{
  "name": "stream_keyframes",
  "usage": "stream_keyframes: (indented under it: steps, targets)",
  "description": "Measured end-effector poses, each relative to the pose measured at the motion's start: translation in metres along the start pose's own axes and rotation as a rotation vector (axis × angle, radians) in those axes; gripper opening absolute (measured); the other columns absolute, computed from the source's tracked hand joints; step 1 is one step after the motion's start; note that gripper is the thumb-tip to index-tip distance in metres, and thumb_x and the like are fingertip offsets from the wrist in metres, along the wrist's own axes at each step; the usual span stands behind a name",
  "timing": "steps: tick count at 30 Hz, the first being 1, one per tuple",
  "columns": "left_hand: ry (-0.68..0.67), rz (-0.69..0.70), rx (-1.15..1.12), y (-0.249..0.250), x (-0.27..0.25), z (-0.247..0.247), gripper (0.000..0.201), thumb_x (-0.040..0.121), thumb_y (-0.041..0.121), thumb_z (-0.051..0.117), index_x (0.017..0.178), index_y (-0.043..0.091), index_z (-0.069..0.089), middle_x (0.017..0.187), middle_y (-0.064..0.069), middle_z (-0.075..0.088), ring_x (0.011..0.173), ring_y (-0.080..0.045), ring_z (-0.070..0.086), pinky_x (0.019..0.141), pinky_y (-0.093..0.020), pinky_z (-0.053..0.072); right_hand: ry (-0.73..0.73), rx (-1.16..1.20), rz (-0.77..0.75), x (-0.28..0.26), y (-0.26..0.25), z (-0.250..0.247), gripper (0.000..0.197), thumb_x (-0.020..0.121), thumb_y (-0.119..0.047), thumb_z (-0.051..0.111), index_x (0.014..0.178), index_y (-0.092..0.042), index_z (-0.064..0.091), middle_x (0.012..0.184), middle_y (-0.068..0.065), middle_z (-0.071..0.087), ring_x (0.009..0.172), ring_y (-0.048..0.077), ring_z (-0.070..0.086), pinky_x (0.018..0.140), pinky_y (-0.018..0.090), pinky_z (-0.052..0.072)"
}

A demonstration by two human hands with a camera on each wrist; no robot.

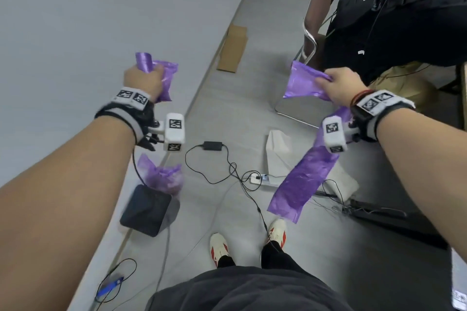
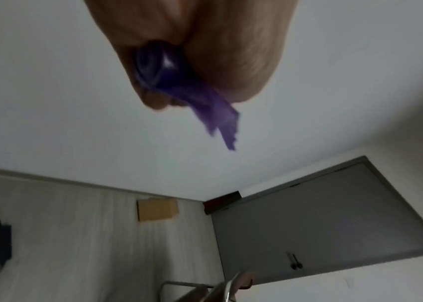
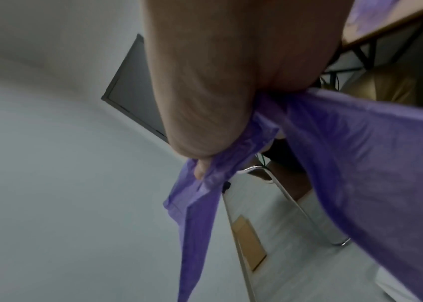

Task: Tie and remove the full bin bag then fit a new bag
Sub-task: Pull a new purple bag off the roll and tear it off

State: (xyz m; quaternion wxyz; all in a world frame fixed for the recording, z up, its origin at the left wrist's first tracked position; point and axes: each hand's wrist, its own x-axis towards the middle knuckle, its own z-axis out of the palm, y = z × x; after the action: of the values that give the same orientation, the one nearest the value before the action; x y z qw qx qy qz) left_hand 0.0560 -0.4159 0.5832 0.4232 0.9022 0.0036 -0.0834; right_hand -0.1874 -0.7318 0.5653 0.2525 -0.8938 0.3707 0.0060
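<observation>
My left hand point(image 1: 144, 78) is raised at the left and grips a roll of purple bin bags point(image 1: 156, 70), seen end-on inside the fist in the left wrist view point(image 2: 158, 69). At the right my right hand point(image 1: 338, 86) holds a separate new purple bag point(image 1: 303, 179); its long folded length hangs down past my wrist toward the floor point(image 3: 360, 155). On the floor by the wall stands the dark square bin point(image 1: 146, 209). A full, tied purple bag point(image 1: 161, 177) sits just behind it.
Cables and a power brick point(image 1: 212, 145) trail across the grey floor by my shoes point(image 1: 219, 247). A flat cardboard piece point(image 1: 232, 49) lies along the wall. A chrome-framed chair point(image 1: 313, 40) and a black backpack point(image 1: 394, 15) stand at the right.
</observation>
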Motion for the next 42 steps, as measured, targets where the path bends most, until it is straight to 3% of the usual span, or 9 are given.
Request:
stream_keyframes:
  steps: [4,7,10,14,17,23,29,36,42]
  targets:
    - [-0.328,-0.001,-0.292,0.021,-0.025,0.035,0.029,0.073,0.043,0.076,0.077,0.017,0.066,0.081,-0.006,0.067,0.068,-0.02,0.062,0.071,-0.041,0.054,-0.128,0.104,-0.121,0.003,-0.03,0.029,0.027,0.096,-0.032,0.053,0.073,-0.018,0.056,0.074,0.005,0.056,0.074,0.022,0.05,0.069,0.027,0.036]
    - [-0.607,0.065,-0.322,0.04,-0.063,0.068,0.024,0.079,0.038,0.077,0.086,0.016,0.071,0.096,-0.009,0.073,0.081,-0.021,0.069,0.074,-0.035,0.056,-0.218,0.224,-0.258,0.004,-0.066,0.039,0.031,0.098,-0.026,0.054,0.067,-0.022,0.058,0.069,-0.001,0.053,0.073,0.015,0.046,0.067,0.027,0.035]
    - [-0.784,0.082,-0.339,0.045,-0.085,0.088,0.024,0.086,0.03,0.073,0.102,0.012,0.07,0.101,-0.009,0.073,0.085,-0.019,0.07,0.068,-0.027,0.056,-0.294,0.271,-0.334,0.007,-0.077,0.038,0.023,0.094,-0.015,0.057,0.081,0.002,0.067,0.077,0.007,0.059,0.077,0.013,0.047,0.069,0.029,0.04]
    - [-0.7,0.099,-0.321,0.051,-0.093,0.106,0.017,0.086,0.029,0.072,0.094,0.014,0.07,0.107,-0.014,0.073,0.096,-0.025,0.069,0.091,-0.041,0.057,-0.208,0.202,-0.282,0.01,-0.069,0.034,0.028,0.075,-0.046,0.053,0.073,-0.02,0.062,0.084,0.011,0.063,0.081,0.02,0.05,0.08,0.033,0.044]
    - [-0.573,0.06,-0.285,0.058,-0.096,0.117,0.026,0.081,0.045,0.072,0.079,0.019,0.069,0.102,-0.011,0.075,0.096,-0.027,0.072,0.091,-0.05,0.056,0.045,0.216,-0.204,0.006,-0.055,0.025,0.036,0.08,-0.055,0.052,0.1,-0.029,0.067,0.108,0.009,0.061,0.104,0.024,0.055,0.096,0.04,0.045]
    - [-0.683,-0.143,-0.52,0.106,-0.139,0.169,0.054,0.096,0.054,0.049,0.111,0.004,0.064,0.112,-0.015,0.071,0.094,-0.023,0.072,0.085,-0.041,0.06,-0.233,0.596,-0.176,-0.032,-0.037,0.001,0.026,0.096,-0.049,0.052,0.081,-0.029,0.056,0.077,-0.009,0.062,0.071,0.01,0.065,0.064,0.035,0.06]
    - [-0.968,-0.176,-0.32,0.147,-0.193,0.226,0.064,0.097,0.062,0.032,0.113,0.008,0.063,0.104,-0.013,0.074,0.095,-0.027,0.073,0.086,-0.044,0.06,-0.223,0.719,0.006,-0.046,0.059,-0.032,0.036,0.088,-0.023,0.071,0.113,-0.001,0.056,0.101,0.018,0.071,0.084,0.031,0.074,0.069,0.045,0.062]
    - [-1.108,0.324,0.377,0.165,-0.266,0.313,0.022,0.091,0.035,0.064,0.078,0.017,0.06,0.072,0.001,0.06,0.056,-0.011,0.054,0.036,-0.011,0.04,-0.052,0.413,0.581,-0.097,0.244,-0.037,0.034,0.085,-0.017,0.061,0.115,-0.002,0.055,0.104,0.022,0.066,0.088,0.037,0.07,0.069,0.04,0.054]
    - [-1.235,0.514,0.627,0.165,-0.338,0.382,0.04,0.087,0.038,0.063,0.101,0.003,0.075,0.068,-0.006,0.056,0.062,-0.023,0.05,0.052,-0.026,0.036,0.28,0.213,0.957,-0.204,0.385,-0.02,0.043,0.09,-0.037,0.059,0.116,-0.003,0.057,0.115,0.02,0.064,0.106,0.039,0.059,0.081,0.035,0.042]
